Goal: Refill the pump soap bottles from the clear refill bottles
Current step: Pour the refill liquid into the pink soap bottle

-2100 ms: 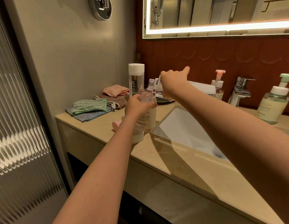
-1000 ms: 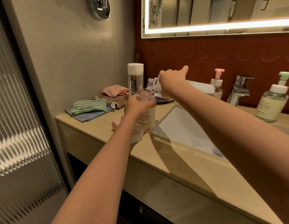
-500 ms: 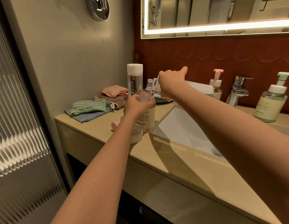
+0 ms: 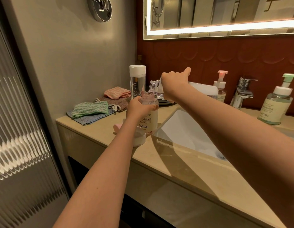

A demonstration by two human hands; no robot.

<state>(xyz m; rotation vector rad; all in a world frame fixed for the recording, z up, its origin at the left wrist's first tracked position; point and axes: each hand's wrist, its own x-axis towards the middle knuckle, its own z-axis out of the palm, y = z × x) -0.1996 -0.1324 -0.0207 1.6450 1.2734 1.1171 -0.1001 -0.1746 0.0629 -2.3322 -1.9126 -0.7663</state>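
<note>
Right hand (image 4: pixel 173 83) mostly hides refill bottle (image 4: pixel 157 89); left hand (image 4: pixel 137 108) grips soap bottle (image 4: pixel 149 120).

The soap bottle (image 4: pixel 149 120) I hold is smooth, frosted plastic; the refill bottle (image 4: pixel 157 90) is clear plastic. My counter (image 4: pixel 184 163) is glossy beige stone, the sink (image 4: pixel 180 129) glazed white, the faucet (image 4: pixel 241 93) polished chrome, the cloths (image 4: pixel 91 109) soft ribbed fabric.

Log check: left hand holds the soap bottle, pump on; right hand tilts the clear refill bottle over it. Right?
No: head view shows the soap bottle uncapped, its pump lying beside. Left hand holds it; right hand tilts the clear refill bottle over it.
</note>
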